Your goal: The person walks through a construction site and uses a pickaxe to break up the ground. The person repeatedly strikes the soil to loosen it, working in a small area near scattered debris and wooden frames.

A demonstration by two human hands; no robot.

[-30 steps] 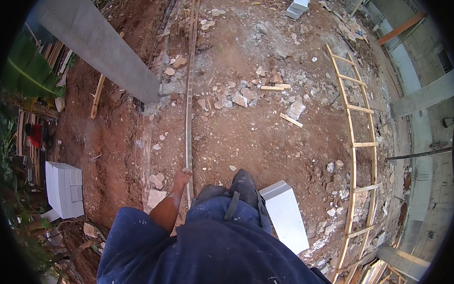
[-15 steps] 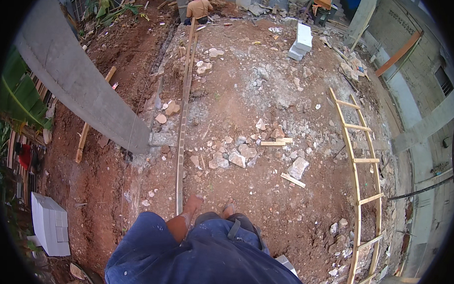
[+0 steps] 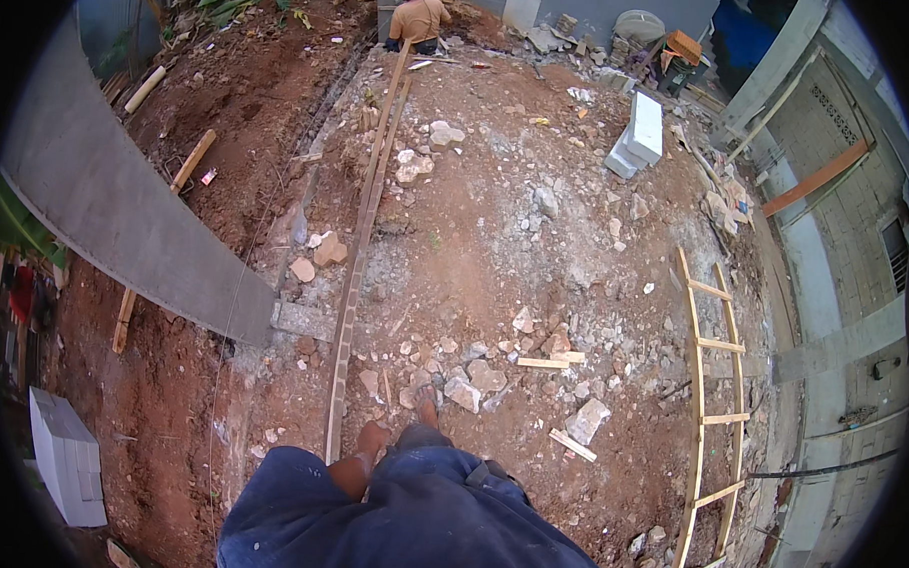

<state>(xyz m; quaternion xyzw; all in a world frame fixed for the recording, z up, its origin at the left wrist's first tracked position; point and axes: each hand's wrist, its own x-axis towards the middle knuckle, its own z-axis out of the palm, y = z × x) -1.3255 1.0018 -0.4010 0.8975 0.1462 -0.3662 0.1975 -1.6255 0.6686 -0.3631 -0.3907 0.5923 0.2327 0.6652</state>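
Note:
Neither of my hands shows; the dark blue shirt (image 3: 416,528) and my bare feet (image 3: 373,439) fill the lower middle. Two long narrow wooden boards (image 3: 352,300) run ahead over the reddish soil, their near end beside my left foot. In front of my right foot lie broken pale stones (image 3: 463,392). Short wooden offcuts (image 3: 542,363) rest among the rubble to the right. Farther right a wooden ladder (image 3: 698,393) lies along the ground.
A grey concrete column (image 3: 146,223) rises at left, with a thin string near its base. White blocks are stacked far right (image 3: 644,125) and near left (image 3: 68,461). Beyond the boards' far end, a person (image 3: 414,20) sits with their back to me. A block wall (image 3: 829,167) borders the right.
I have moved forward, and my right foot has stepped ahead of the left, up to the stones. The view has tilted up, so the ground things sit lower. The boards have not moved.

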